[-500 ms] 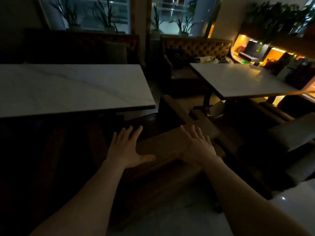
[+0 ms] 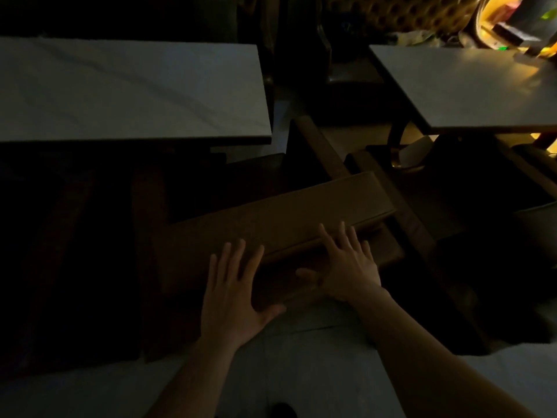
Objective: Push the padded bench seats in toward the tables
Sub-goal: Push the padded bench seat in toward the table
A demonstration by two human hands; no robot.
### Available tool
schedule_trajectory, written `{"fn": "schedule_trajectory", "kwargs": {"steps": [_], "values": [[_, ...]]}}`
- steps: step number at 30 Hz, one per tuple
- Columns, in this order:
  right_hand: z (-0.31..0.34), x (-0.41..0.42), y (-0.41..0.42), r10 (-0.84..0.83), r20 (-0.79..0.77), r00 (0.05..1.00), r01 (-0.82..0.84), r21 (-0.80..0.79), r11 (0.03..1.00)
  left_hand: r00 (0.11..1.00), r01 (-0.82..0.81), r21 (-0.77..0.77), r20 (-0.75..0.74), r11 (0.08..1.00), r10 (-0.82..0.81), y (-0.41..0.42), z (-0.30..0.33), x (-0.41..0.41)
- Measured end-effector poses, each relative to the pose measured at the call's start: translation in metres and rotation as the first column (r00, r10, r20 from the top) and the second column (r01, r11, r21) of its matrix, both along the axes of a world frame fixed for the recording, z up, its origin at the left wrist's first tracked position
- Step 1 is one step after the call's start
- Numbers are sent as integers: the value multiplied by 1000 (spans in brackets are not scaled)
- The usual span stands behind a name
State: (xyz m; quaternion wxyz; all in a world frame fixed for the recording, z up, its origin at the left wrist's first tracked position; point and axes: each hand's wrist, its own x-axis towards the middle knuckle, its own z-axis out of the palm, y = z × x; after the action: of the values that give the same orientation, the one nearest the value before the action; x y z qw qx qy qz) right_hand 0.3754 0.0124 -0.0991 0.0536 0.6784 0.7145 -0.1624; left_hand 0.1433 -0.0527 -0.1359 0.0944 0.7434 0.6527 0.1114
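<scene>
Dim room with a pale floor [image 2: 301, 366] at six o'clock and two pale tables: one table [image 2: 129, 89] at ten o'clock, a second table [image 2: 470, 86] at two o'clock. Just below centre, the brown padded bench seat [image 2: 271, 224] lies tilted between them. Both hands are flat with fingers spread wide, gripping nothing: left hand [image 2: 233, 297] and right hand [image 2: 346, 267] press its near edge

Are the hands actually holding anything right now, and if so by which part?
Nothing is gripped. The left hand and right hand lie flat, fingers straight, against the near back edge of the brown padded bench seat, apparently pushing it.
</scene>
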Motion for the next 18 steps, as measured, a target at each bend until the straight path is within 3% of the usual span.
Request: {"fn": "schedule_trajectory", "kwargs": {"steps": [9,18], "values": [[-56,7,-23,154,28,988,-149,-125,981,996,-75,-116,-49,990,70,-42,-54,34],[-108,10,-3,230,50,972,-225,-97,970,978,-192,-145,-116,971,176,-34,-96,18]]}}
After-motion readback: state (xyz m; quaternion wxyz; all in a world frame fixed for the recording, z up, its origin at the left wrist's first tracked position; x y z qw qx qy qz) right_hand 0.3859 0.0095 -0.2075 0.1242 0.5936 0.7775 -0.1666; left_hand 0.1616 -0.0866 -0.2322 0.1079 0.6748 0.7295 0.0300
